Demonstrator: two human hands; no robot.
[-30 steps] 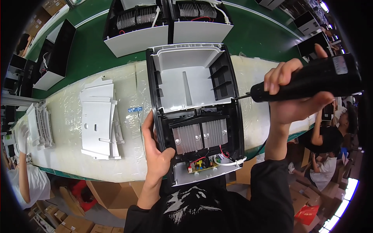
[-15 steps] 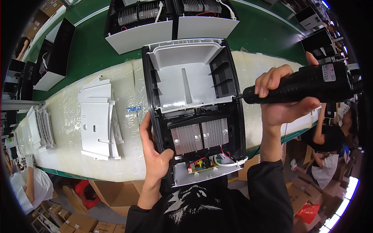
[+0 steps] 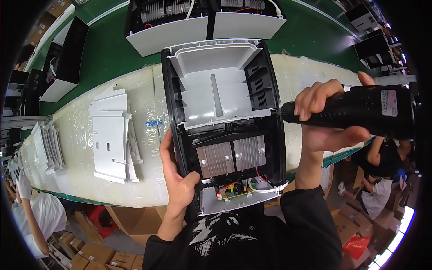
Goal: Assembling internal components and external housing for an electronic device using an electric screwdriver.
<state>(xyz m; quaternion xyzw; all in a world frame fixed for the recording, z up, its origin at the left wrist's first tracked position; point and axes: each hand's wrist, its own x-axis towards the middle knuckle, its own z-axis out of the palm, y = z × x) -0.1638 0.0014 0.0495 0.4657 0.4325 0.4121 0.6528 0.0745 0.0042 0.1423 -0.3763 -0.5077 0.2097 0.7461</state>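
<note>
In front of me stands an open appliance housing (image 3: 179,135), black-walled with a white tray (image 3: 198,101) in its upper half. Below the tray are ribbed metal heat sinks (image 3: 216,161) and a small circuit board (image 3: 232,191) with red and white wires. My left hand (image 3: 181,186) grips the housing's lower left side, thumb on the edge and other fingers partly hidden behind it. My right hand (image 3: 321,112) is wrapped round a black electric screwdriver (image 3: 360,108), held nearly level. Its nose is at the housing's right wall, beside the tray's lower right corner; the bit is hard to make out.
White plastic panels (image 3: 110,139) lie stacked on the film-covered padded bench (image 3: 150,101) to the left, with more white parts (image 3: 47,146) farther left. Similar housings (image 3: 168,33) stand on the green surface (image 3: 101,58) beyond. Other people work at both sides; cardboard boxes (image 3: 96,254) lie below.
The screwdriver's rear end has dropped a little and its nose is now closer against the housing wall, hiding the bit seen earlier. My left hand keeps its grip.
</note>
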